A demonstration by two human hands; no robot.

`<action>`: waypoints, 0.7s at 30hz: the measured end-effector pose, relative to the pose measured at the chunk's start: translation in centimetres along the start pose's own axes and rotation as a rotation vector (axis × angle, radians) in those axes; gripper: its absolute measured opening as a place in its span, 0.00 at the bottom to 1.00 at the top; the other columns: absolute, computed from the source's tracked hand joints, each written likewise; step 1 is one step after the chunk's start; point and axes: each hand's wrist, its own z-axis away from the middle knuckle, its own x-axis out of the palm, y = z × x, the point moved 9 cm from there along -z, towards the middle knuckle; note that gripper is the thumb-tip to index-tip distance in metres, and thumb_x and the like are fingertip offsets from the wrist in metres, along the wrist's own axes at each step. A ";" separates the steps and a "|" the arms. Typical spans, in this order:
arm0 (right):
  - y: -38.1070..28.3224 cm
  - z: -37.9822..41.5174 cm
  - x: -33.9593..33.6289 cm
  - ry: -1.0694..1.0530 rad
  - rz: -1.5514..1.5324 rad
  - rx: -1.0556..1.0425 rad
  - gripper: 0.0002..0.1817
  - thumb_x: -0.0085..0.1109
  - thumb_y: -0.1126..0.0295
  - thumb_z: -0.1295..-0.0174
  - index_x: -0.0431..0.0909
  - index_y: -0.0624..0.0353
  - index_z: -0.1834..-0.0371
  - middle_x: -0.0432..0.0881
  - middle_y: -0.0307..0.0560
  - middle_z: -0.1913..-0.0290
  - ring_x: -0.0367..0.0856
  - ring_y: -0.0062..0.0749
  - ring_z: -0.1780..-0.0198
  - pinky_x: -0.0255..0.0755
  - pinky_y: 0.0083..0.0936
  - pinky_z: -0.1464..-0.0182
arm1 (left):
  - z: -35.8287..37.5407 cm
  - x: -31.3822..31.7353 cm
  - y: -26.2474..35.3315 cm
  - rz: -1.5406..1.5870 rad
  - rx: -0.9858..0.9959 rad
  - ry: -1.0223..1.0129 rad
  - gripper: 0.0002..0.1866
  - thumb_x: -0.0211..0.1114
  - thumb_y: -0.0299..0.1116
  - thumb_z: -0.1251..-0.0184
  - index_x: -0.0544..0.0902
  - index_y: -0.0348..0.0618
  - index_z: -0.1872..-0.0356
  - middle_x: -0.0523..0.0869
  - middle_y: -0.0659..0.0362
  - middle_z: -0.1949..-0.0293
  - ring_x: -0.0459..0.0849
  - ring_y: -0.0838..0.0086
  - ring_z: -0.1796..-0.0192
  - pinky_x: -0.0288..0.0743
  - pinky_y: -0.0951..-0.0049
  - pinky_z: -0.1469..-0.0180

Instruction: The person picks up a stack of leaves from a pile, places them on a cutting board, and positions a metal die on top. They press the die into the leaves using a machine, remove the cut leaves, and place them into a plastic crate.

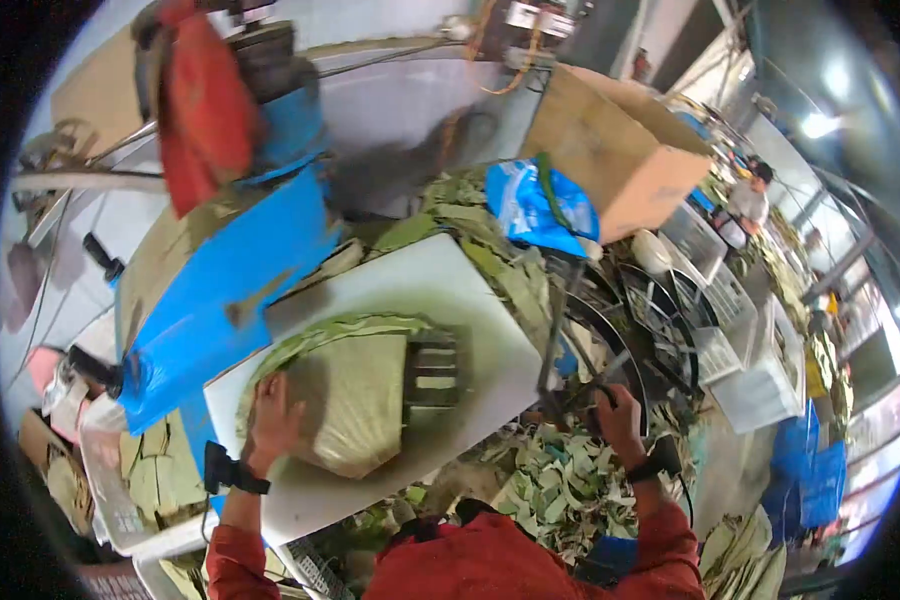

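Note:
A stack of large pale green leaves (355,400) lies on a white board (500,345). My left hand (273,418) rests on the left edge of the stack, fingers apart and pressed to the leaves. A dark slotted block (436,370) sits against the right side of the stack; how it is fixed is not clear. To the right of the board, my right hand (620,425) is closed around a dark handle (602,394). The handle seems joined to thin dark bars (554,340) rising beside the board, though blur hides the tool's kind.
Cut leaf scraps (560,485) are heaped below the board. A blue panel (210,290) stands at its left, with a red cloth (205,110) above. Behind are a blue plastic bag (530,205) and a cardboard box (610,160). White crates (760,370) and a seated person (747,205) are at right.

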 end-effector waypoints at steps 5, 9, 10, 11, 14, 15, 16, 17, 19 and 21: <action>15.6 -1.1 -1.2 0.038 0.276 0.221 0.16 0.55 0.58 0.37 0.76 0.61 0.57 0.80 0.54 0.67 0.76 0.57 0.65 0.68 0.50 0.63 | -2.6 -0.8 0.0 -0.011 -0.265 -0.367 0.42 0.70 0.35 0.52 0.59 0.32 0.35 0.63 0.41 0.38 0.60 0.46 0.36 0.58 0.54 0.34; 20.6 -2.6 0.4 0.025 0.153 0.300 0.17 0.55 0.61 0.38 0.75 0.63 0.53 0.78 0.58 0.60 0.76 0.57 0.58 0.70 0.47 0.57 | -3.1 0.1 -0.6 -0.044 -0.216 -0.422 0.46 0.72 0.35 0.55 0.57 0.36 0.33 0.64 0.42 0.39 0.62 0.46 0.36 0.58 0.54 0.34; 20.3 -3.0 -0.2 0.077 0.234 0.191 0.18 0.55 0.61 0.38 0.74 0.64 0.53 0.78 0.56 0.58 0.76 0.54 0.58 0.70 0.45 0.56 | -3.1 0.3 -0.9 -0.061 -0.209 -0.412 0.47 0.72 0.35 0.55 0.56 0.36 0.33 0.64 0.42 0.40 0.62 0.46 0.36 0.57 0.54 0.34; 20.4 -3.4 -0.6 0.128 0.307 0.071 0.18 0.55 0.61 0.37 0.74 0.65 0.52 0.78 0.54 0.57 0.76 0.52 0.58 0.71 0.43 0.56 | -2.7 0.2 -1.1 -0.082 -0.211 -0.399 0.47 0.72 0.36 0.55 0.56 0.37 0.33 0.65 0.42 0.40 0.62 0.46 0.37 0.57 0.53 0.34; 13.0 -4.3 0.1 0.125 0.095 -0.230 0.18 0.56 0.64 0.36 0.72 0.65 0.49 0.78 0.46 0.53 0.77 0.41 0.53 0.72 0.33 0.54 | -0.9 0.1 0.1 0.039 -0.372 -0.507 0.50 0.72 0.39 0.53 0.51 0.38 0.31 0.59 0.40 0.34 0.57 0.43 0.32 0.53 0.53 0.31; 16.2 -4.0 5.1 -0.140 -0.425 0.016 0.17 0.56 0.66 0.36 0.72 0.64 0.48 0.77 0.46 0.52 0.77 0.38 0.53 0.72 0.30 0.53 | 0.5 0.3 0.1 0.053 -0.422 -0.510 0.52 0.72 0.40 0.52 0.48 0.39 0.30 0.56 0.39 0.33 0.53 0.42 0.31 0.50 0.53 0.30; 14.5 -3.0 8.9 -0.401 -0.663 0.076 0.18 0.56 0.67 0.36 0.72 0.64 0.47 0.77 0.46 0.51 0.77 0.36 0.52 0.71 0.28 0.52 | 1.9 0.3 0.6 0.070 -0.471 -0.511 0.53 0.71 0.41 0.52 0.46 0.39 0.29 0.54 0.38 0.31 0.49 0.42 0.29 0.47 0.54 0.28; 12.9 -1.4 12.6 -0.656 -0.857 0.193 0.18 0.56 0.67 0.36 0.72 0.64 0.46 0.77 0.46 0.51 0.77 0.34 0.52 0.71 0.27 0.51 | 3.3 -0.1 1.9 0.105 -0.541 -0.503 0.54 0.71 0.42 0.51 0.45 0.39 0.29 0.53 0.38 0.31 0.47 0.41 0.28 0.46 0.54 0.28; 0.5 3.6 14.9 -1.025 -0.870 0.095 0.17 0.54 0.66 0.35 0.73 0.66 0.47 0.79 0.45 0.54 0.77 0.28 0.53 0.72 0.25 0.52 | 5.5 -0.2 4.8 0.185 -0.663 -0.478 0.55 0.71 0.43 0.51 0.43 0.40 0.28 0.51 0.37 0.30 0.44 0.41 0.27 0.43 0.54 0.27; -7.1 7.3 18.0 -1.228 -0.850 0.004 0.17 0.54 0.65 0.35 0.75 0.67 0.49 0.81 0.43 0.57 0.77 0.21 0.56 0.72 0.21 0.55 | 7.1 -0.5 7.5 0.076 -0.670 -0.413 0.56 0.71 0.44 0.52 0.42 0.40 0.28 0.59 0.39 0.34 0.54 0.43 0.31 0.51 0.51 0.31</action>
